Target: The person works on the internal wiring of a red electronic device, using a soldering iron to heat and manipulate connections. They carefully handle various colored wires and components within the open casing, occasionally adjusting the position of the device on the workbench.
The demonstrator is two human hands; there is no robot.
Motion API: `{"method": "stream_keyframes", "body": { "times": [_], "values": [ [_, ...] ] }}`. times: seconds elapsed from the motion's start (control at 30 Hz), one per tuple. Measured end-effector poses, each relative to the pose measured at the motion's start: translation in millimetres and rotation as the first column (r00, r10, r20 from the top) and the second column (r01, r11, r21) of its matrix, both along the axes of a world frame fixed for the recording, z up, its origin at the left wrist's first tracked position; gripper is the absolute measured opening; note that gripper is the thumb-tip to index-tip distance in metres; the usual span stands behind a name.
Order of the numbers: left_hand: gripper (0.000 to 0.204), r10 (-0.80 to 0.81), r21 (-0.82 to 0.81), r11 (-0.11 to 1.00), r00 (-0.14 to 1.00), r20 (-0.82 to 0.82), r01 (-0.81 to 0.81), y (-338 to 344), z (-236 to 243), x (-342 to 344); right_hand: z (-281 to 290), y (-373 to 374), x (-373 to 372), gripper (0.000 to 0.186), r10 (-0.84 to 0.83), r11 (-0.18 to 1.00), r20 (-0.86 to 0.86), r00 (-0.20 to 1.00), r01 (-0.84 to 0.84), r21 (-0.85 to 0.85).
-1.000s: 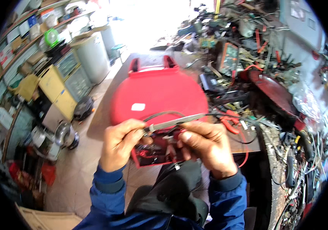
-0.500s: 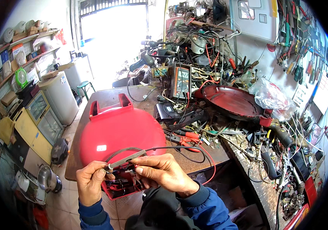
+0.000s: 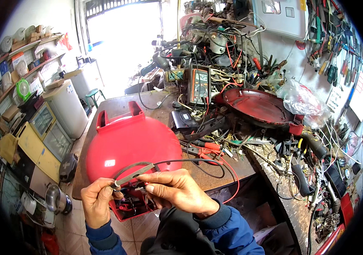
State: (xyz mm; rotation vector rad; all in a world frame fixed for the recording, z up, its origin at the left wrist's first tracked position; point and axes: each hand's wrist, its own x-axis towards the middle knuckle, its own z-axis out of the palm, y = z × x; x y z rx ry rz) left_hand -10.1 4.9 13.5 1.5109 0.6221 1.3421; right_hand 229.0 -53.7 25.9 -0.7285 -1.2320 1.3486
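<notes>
I see my left hand [image 3: 97, 202] and right hand [image 3: 177, 191] pinching a thin grey strip [image 3: 134, 174] with black wire [image 3: 198, 162] between them, just above the red cooker [image 3: 132, 146]. Since earlier, the view tilted up; the grip is unchanged.

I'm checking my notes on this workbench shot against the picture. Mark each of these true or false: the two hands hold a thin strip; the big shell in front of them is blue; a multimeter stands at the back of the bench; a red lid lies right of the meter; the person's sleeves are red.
1. Both hands, left hand and right hand, hold a thin grey strip. True.
2. The shell is blue. False: it is red.
3. A multimeter stands at the back of the bench. True.
4. A red lid lies right of the meter. True.
5. The sleeves are red. False: they are blue.
</notes>
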Motion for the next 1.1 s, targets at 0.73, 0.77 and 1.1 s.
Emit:
{"method": "stream_keyframes", "body": {
  "times": [0.73, 0.77, 1.1],
  "values": [
    [0.022, -0.108, -0.039, 0.994, 0.993, -0.038, 0.107, 3, 1, -8, 1, -1, -6, 0.030, -0.171, 0.984, 0.033, 0.985, 0.172, -0.041],
    [0.022, -0.112, -0.048, 0.993, 0.993, -0.040, 0.110, 3, 1, -8, 0, -2, -6, 0.029, -0.174, 0.984, 0.027, 0.984, 0.175, -0.040],
    [0.024, -0.108, -0.006, 0.994, 0.991, -0.081, 0.108, 4, 0, -10, 1, -1, -7, 0.025, -0.179, 0.982, 0.030, 0.983, 0.181, -0.063]
  ]
}}
